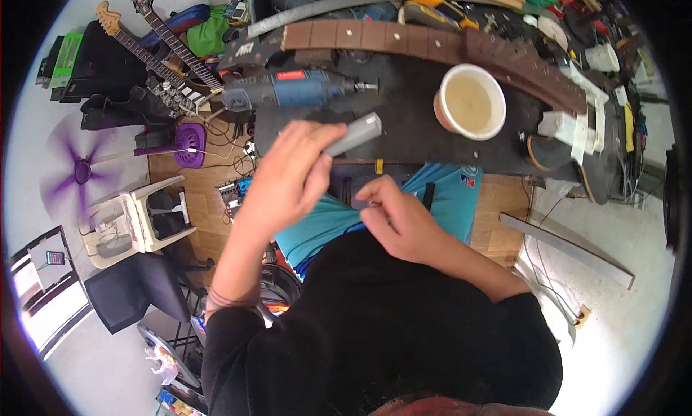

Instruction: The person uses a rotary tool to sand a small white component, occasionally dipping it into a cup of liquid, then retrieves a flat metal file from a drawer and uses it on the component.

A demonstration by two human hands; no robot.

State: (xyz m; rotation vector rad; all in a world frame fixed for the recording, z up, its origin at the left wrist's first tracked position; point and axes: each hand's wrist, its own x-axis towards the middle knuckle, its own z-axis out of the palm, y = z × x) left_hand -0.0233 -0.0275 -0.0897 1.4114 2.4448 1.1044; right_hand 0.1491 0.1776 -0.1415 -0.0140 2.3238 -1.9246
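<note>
My left hand is closed on a grey rectangular block, gripping one end while the other points over the bench's front edge. My right hand is held above my lap with its fingers curled and thumb close to them. A small dark bit shows at those fingertips, too small to name. Just beyond the block lies a blue and grey rotary tool. Farther back, a brown guitar neck with pale dot inlays stretches across the bench. A white-rimmed cup of cloudy liquid stands right of the block.
The dark workbench spans the far side. Yellow-handled pliers and clutter lie behind the neck. White blocks and tape sit at its right end. Two guitars lean at the left, near a purple fan and a cream chair.
</note>
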